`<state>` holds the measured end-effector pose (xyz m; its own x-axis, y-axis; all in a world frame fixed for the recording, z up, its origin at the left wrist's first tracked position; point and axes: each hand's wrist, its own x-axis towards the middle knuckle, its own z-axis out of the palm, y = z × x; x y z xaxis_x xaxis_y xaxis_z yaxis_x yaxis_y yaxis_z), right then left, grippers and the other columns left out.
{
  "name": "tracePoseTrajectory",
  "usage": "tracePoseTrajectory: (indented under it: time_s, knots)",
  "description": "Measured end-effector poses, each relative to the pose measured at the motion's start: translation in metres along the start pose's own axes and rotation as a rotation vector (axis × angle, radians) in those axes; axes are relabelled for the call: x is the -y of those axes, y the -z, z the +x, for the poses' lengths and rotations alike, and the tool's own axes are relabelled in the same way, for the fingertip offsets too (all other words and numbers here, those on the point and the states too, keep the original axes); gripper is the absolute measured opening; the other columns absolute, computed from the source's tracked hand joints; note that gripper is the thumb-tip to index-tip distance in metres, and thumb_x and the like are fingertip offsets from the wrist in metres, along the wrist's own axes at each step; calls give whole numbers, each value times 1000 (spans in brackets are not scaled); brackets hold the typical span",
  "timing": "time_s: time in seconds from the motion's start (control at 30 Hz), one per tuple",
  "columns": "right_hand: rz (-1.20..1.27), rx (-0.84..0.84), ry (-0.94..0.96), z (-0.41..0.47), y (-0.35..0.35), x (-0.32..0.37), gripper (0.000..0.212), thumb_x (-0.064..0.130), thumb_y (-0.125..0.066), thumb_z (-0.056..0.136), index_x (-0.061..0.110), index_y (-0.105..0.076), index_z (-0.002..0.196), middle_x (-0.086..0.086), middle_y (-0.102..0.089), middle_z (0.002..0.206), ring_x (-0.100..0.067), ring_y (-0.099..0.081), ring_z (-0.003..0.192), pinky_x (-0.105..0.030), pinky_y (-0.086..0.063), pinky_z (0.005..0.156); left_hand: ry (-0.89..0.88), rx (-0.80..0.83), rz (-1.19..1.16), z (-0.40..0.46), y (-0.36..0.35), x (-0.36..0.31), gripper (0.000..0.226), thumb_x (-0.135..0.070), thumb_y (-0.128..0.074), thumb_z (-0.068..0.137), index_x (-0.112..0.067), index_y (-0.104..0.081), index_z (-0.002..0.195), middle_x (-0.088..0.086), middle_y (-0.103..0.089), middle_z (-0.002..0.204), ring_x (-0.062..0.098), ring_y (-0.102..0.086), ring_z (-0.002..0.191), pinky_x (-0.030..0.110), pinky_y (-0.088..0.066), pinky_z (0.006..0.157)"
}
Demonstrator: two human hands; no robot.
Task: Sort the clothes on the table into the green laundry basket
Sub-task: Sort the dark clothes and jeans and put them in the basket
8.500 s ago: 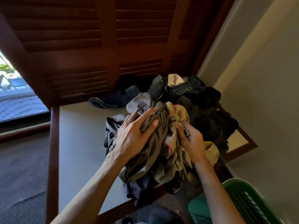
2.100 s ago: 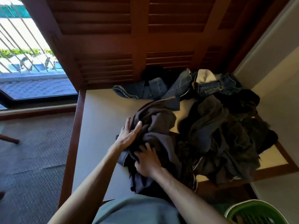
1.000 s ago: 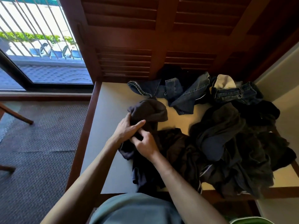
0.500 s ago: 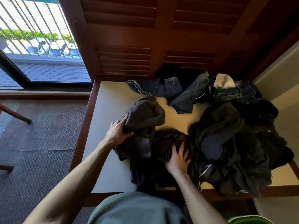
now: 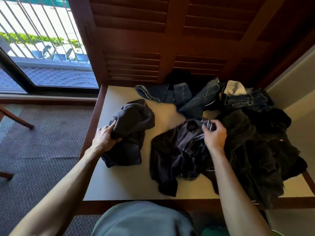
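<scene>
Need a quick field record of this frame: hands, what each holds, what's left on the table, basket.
left hand: shut on dark grey bunched garment, resting on the table
right hand: pinching black crumpled garment
blue denim jeans: far side of table, untouched
dark clothes pile: right side
beige wood-edged table: garments not yet cleared
green laundry basket: only a sliver visible, bottom edge

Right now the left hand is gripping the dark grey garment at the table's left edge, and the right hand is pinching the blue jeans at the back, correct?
Not quite. The head view shows the right hand pinching a black garment mid-table; the jeans lie untouched behind it. The left hand does grip the dark grey garment.
</scene>
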<state>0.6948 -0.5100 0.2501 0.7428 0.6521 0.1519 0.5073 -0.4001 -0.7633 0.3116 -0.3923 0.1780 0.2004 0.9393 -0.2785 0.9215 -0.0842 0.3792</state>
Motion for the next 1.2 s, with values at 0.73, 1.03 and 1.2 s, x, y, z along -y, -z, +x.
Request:
tracePoseTrajectory:
  time_s: [0.73, 1.03, 1.2]
  knots:
    - [-248, 840, 127, -87, -48, -23, 59, 46, -71, 87, 25, -55, 140, 0, -46, 151, -24, -40, 140, -40, -33, 116, -30, -136, -49, -26, -16, -86, 107, -59, -66, 80, -21, -7, 161, 16, 0, 168, 38, -3, 154, 55, -14, 123]
    - [-440, 646, -339, -83, -8, -82, 81, 49, -66, 89, 18, -28, 153, -19, -26, 157, -43, -19, 146, -51, -25, 116, -550, 4, 81, -31, -74, -168, 115, -68, -66, 76, -27, 0, 161, 14, 15, 167, 33, 8, 155, 53, -10, 125]
    - [-407, 522, -311, -102, -23, -80, 24, 25, -57, 96, 19, -65, 118, -12, -60, 128, -38, -48, 125, -41, -47, 98, -401, 407, -139, -34, -112, -172, 130, -40, -87, 71, -29, 7, 159, 13, 21, 165, 43, -17, 150, 45, -28, 119]
